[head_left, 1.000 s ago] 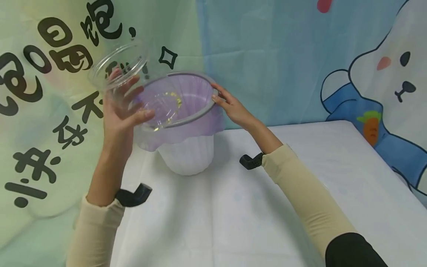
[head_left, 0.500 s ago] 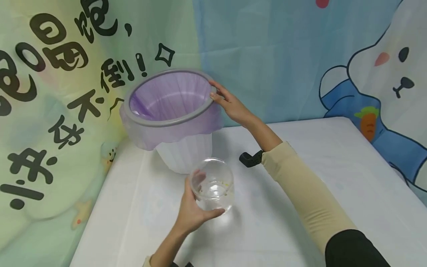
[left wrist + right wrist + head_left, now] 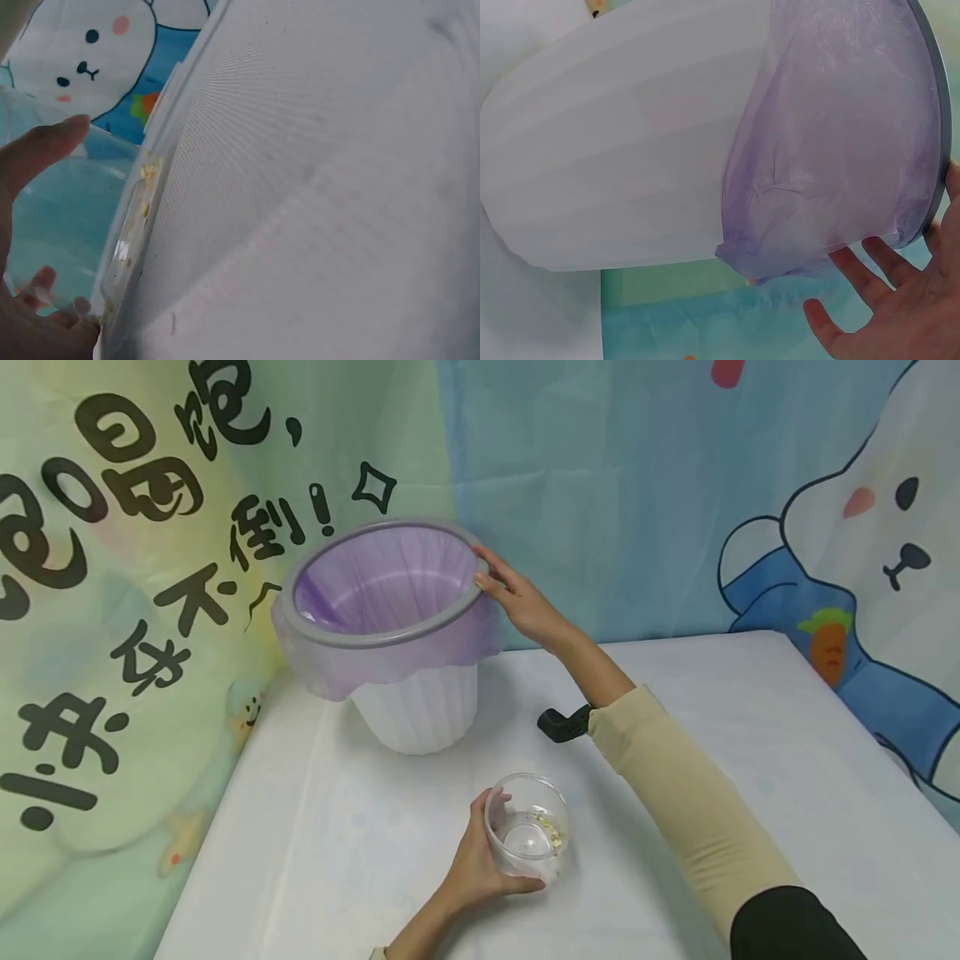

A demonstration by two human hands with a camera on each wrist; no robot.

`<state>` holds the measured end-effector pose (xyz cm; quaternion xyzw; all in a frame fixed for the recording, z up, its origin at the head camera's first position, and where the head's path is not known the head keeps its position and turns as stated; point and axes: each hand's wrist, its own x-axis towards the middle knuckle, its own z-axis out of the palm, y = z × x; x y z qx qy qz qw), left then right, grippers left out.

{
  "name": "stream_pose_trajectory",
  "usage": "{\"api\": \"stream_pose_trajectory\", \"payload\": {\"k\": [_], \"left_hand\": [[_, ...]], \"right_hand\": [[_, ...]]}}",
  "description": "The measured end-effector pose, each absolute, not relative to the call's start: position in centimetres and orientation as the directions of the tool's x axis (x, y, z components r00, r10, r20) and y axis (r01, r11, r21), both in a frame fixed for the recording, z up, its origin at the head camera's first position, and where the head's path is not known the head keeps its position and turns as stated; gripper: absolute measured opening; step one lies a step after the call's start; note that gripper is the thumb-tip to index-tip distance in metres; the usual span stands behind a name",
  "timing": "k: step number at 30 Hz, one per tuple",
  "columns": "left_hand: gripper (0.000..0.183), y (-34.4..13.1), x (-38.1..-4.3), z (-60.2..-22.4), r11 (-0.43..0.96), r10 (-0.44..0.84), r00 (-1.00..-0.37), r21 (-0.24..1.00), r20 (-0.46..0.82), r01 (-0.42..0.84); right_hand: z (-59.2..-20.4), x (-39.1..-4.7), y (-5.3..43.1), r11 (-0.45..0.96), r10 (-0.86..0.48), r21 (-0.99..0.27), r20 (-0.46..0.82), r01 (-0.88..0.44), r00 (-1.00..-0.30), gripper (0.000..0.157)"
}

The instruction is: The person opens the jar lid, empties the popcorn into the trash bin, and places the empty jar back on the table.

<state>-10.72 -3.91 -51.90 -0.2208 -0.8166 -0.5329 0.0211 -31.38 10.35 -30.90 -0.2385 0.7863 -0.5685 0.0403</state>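
My left hand grips a clear round bowl from its left side, thumb in front and fingers behind. Small yellow bits lie around the bowl's bottom; the left wrist view shows its base down at the white tabletop. A white fluted trash can stands upright farther back, lined with a purple bag folded over its edge under a grey rim ring. At the right of that rim, my right hand holds on with thumb and fingers. Some right-hand fingers spread beside the bag in the right wrist view.
The white-covered table runs back to a printed cloth backdrop with a cartoon rabbit at right and black lettering at left. A black wrist camera mount juts from the right sleeve.
My left hand has brought the clear bowl from tipped over the trash can's mouth down and rightward to the tabletop, upright. The right hand stays on the rim.
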Motion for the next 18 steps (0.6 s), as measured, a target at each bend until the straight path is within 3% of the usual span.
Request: {"api": "stream_pose_trajectory", "payload": {"k": [7, 11, 15, 18], "left_hand": [[0.128, -4.3, -10.8, -52.5, 0.383, 0.379, -0.905, 0.858, 0.192, 0.343], [0.129, -5.8, -11.2, -52.0, 0.297, 0.414, -0.905, 0.926, 0.095, 0.233], [0.096, -8.7, -11.8, -50.6, 0.108, 0.357, -0.934, 0.993, 0.007, 0.049], [0.053, -10.8, -12.4, -48.5, 0.099, 0.14, -0.99, 0.995, 0.001, 0.015]], "right_hand": [[-31.1, -31.6, 10.2, 0.223, -0.413, -0.917, 0.219, -0.332, -0.884, 0.057], [-31.1, -31.6, 10.2, 0.222, -0.38, -0.924, 0.211, -0.311, -0.901, 0.059], [-31.1, -31.3, 10.5, 0.229, -0.346, -0.933, 0.188, -0.277, -0.919, 0.068], [-31.1, -30.3, 11.7, 0.336, -0.319, -0.892, 0.193, -0.301, -0.928, 0.074]]}}
